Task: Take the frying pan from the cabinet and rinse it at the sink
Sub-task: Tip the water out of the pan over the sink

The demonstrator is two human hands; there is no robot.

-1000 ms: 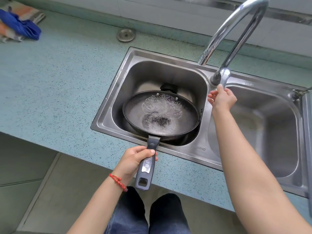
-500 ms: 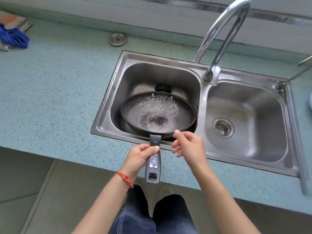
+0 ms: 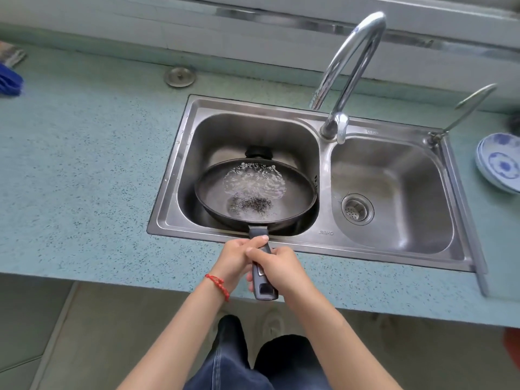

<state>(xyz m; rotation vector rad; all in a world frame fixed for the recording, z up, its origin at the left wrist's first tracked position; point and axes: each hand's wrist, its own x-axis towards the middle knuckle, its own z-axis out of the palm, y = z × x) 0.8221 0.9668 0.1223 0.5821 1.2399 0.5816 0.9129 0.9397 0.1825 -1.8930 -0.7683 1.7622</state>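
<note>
Both hands are closed around the dark grey handle (image 3: pixel 260 266) of the black round frying pan (image 3: pixel 255 192): the left hand (image 3: pixel 239 258) grips the part nearer the pan with its thumb lying along the top, a red beaded bracelet (image 3: pixel 218 285) on its wrist, and the right hand (image 3: pixel 277 266) wraps the handle just behind it, touching the left, with the end of the handle sticking out below its palm. The pan sits level in the left basin of the stainless steel double sink (image 3: pixel 323 243), its handle reaching out over the front rim, and it holds a shallow pool of rippled water with a patch of dark specks near the handle side. A black round drain stopper (image 3: pixel 259 151) shows just behind the pan's far edge. The chrome gooseneck tap (image 3: pixel 351 68) arches over the divider between the basins, and the right basin has a steel strainer drain (image 3: pixel 357 208). On the speckled blue-green tabletop (image 3: pixel 84 170), a round metal cap (image 3: pixel 180 76) lies behind the sink, blue-and-white patterned plates (image 3: pixel 501 164) are stacked at the right edge, and a blue cloth (image 3: pixel 9 81) lies at the far left
</note>
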